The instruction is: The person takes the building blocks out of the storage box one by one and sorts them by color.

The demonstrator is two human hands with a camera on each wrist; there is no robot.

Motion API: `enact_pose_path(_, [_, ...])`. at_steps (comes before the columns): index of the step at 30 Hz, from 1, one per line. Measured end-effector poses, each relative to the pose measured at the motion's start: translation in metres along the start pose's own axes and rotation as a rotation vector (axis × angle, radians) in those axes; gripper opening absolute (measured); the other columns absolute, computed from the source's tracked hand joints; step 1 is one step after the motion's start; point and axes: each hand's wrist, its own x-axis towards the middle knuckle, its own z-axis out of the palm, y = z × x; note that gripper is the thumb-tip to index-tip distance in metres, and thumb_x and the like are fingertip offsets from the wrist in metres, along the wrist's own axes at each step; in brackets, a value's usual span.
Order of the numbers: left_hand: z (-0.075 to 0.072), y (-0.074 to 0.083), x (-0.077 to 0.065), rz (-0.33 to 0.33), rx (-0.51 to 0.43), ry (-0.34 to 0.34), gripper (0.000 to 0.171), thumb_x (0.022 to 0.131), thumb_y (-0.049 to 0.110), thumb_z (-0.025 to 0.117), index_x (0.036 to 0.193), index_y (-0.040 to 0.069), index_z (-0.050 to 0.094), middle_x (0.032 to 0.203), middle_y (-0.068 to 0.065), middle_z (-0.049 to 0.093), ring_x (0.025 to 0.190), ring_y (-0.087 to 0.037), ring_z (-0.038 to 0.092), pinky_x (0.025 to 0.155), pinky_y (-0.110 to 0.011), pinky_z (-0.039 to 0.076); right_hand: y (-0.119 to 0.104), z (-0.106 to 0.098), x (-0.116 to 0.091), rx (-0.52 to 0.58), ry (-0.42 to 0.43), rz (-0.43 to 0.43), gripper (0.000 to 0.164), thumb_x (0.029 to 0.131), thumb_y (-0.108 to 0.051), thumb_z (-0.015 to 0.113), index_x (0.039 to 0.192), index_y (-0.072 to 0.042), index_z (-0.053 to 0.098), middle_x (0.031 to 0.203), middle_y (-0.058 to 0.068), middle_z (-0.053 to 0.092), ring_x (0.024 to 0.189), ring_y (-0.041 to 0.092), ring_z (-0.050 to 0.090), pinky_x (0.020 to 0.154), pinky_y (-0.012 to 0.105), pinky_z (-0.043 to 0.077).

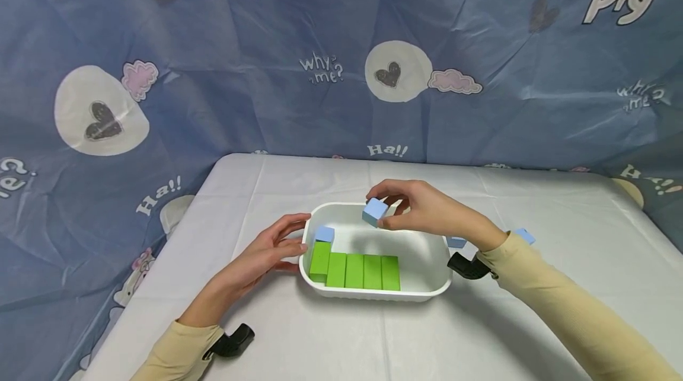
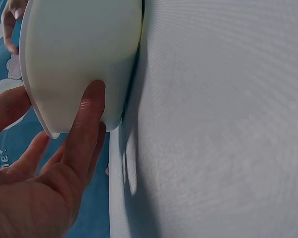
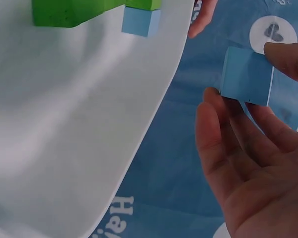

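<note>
My right hand (image 1: 421, 206) pinches a light blue cube (image 1: 374, 211) between thumb and fingertips, above the back part of a white plastic tub (image 1: 376, 295). In the right wrist view this blue cube (image 3: 247, 77) shows past the tub's rim. Along the tub's front wall, several green blocks (image 1: 354, 271) stand in a row from the left corner. Behind the leftmost of them sits another blue cube (image 1: 324, 234). My left hand (image 1: 274, 247) rests its spread fingers on the tub's left end, one fingertip (image 2: 94, 91) against the outer wall.
Right of the tub, partly behind my right wrist, lie a blue block (image 1: 456, 242) and another blue block (image 1: 525, 235). A white cloth (image 1: 256, 333) covers the table. Behind it hangs a blue printed curtain (image 1: 331, 114).
</note>
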Motion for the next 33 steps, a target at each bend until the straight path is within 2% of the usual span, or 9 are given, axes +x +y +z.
enact_pose_path(6, [0.000,0.000,0.000,-0.002,-0.004,-0.005,0.060,0.095,0.010,0.065,0.148,0.019,0.038,0.152,-0.005,0.038,0.128,-0.030,0.049,0.084,-0.047,0.053,0.004,-0.003,-0.010,0.017,0.015,0.006,0.039,0.087,-0.014,0.073,0.124,-0.017,0.061,0.117,-0.007,0.062,0.103,0.013,0.062,0.084,0.032,0.053])
enact_pose_path(17, [0.000,0.000,0.001,0.005,-0.006,-0.012,0.059,0.096,0.011,0.064,0.148,0.019,0.038,0.152,-0.005,0.037,0.129,-0.031,0.049,0.082,-0.048,0.054,0.014,-0.004,-0.024,0.042,0.091,-0.006,0.041,0.087,-0.009,0.072,0.126,-0.016,0.059,0.118,-0.005,0.061,0.106,0.016,0.060,0.084,0.032,0.053])
enact_pose_path(23, [0.001,0.000,-0.001,0.002,-0.016,-0.004,0.061,0.095,0.011,0.065,0.149,0.019,0.037,0.152,-0.006,0.037,0.128,-0.031,0.049,0.081,-0.048,0.054,0.019,-0.009,-0.036,0.055,0.114,0.037,0.040,0.088,-0.009,0.072,0.126,-0.019,0.060,0.113,-0.004,0.064,0.098,0.019,0.064,0.080,0.034,0.054])
enact_pose_path(30, [0.001,0.002,0.000,-0.003,-0.006,-0.003,0.061,0.096,0.012,0.064,0.149,0.019,0.036,0.152,-0.006,0.036,0.127,-0.031,0.050,0.082,-0.047,0.054,0.026,-0.017,-0.050,0.056,0.158,0.070,0.041,0.088,-0.011,0.074,0.127,-0.016,0.060,0.123,-0.002,0.061,0.100,0.021,0.065,0.080,0.033,0.054])
enact_pose_path(33, [0.002,0.002,0.000,-0.004,-0.003,-0.003,0.061,0.096,0.012,0.065,0.149,0.020,0.036,0.152,-0.006,0.037,0.127,-0.031,0.051,0.081,-0.047,0.054,0.029,-0.020,-0.055,0.056,0.179,0.079,0.041,0.088,-0.009,0.073,0.127,-0.015,0.061,0.121,-0.002,0.061,0.099,0.020,0.066,0.079,0.033,0.054])
